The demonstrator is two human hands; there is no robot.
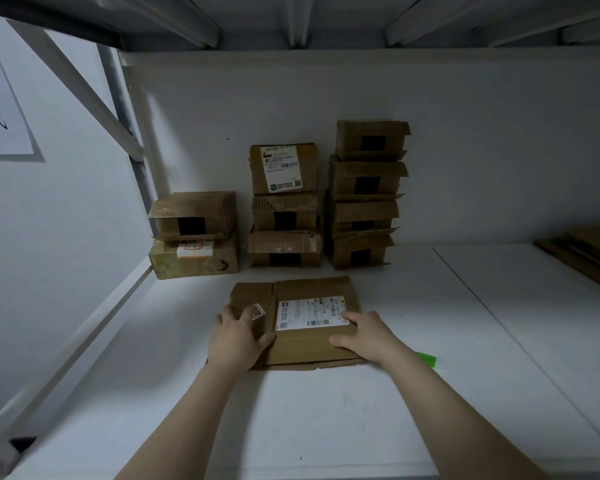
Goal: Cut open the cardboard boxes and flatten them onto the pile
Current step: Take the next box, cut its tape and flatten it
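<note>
Box (302, 346) lies squashed on the shelf (326, 427). Left hand (238, 336) and right hand (366, 336) press its 2 ends, fingers flat, a bit apart. Push down hard and even; the pile (589, 252) is maybe far right.

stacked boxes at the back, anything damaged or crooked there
Yes. The centre stack's middle box has its facing torn near the top left, baring the corrugation. The right stack sits unevenly, with loose flaps poking out at the sides.
</note>
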